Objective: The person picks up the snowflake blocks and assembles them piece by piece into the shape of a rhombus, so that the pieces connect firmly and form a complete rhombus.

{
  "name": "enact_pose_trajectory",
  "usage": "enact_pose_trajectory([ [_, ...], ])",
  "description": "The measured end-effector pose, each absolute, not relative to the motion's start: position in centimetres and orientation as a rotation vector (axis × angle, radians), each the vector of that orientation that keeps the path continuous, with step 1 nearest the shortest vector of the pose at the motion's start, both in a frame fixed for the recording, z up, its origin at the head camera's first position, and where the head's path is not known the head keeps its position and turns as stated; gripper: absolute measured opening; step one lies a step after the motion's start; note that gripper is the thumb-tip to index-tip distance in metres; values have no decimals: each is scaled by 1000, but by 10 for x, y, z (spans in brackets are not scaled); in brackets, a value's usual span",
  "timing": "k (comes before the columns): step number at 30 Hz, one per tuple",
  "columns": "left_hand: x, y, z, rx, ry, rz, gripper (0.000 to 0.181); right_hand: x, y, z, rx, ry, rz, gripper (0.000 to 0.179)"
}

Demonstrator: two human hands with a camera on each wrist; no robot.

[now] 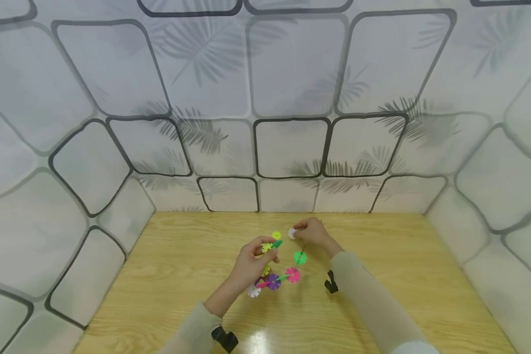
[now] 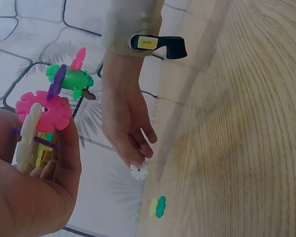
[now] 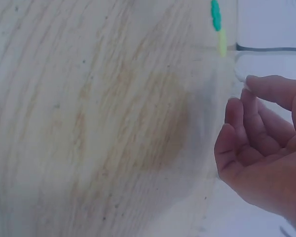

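Note:
My left hand (image 1: 251,263) grips a chain of notched plastic snowflake discs joined edge to edge. A white disc (image 2: 27,140), a pink disc (image 1: 292,275), a purple disc (image 1: 273,281) and a green disc (image 1: 299,257) show along it, with yellow ones partly hidden by the fingers. Beyond it, my right hand (image 1: 313,232) pinches a single white disc (image 1: 291,233) between thumb and fingertips. In the right wrist view the thumb and index finger (image 3: 269,89) meet at the tips, and the disc is mostly hidden.
On the wooden table (image 1: 181,275), a loose yellow disc (image 1: 276,235) lies beside a green disc (image 2: 161,206), to the left of my right hand. Patterned fabric walls (image 1: 292,147) enclose the table at the back and both sides.

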State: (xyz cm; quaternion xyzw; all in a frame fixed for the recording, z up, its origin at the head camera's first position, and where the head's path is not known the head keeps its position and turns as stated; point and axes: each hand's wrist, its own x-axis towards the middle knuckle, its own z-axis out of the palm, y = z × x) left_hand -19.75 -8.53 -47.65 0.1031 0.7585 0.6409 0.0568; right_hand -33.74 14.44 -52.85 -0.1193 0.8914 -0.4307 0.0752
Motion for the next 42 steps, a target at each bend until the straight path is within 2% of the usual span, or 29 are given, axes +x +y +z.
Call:
enact_pose_trajectory([
  [12, -197, -85, -476, 330, 2308, 1943, 27, -318, 152, -503, -317, 2532, -1415, 27],
  [26, -197, -87, -476, 353, 2322, 1940, 28, -304, 154, -481, -493, 2477, -1463, 39],
  [42, -196, -87, -472, 354, 2317, 1947, 28, -286, 154, -462, -642, 2486, -1495, 32],
])
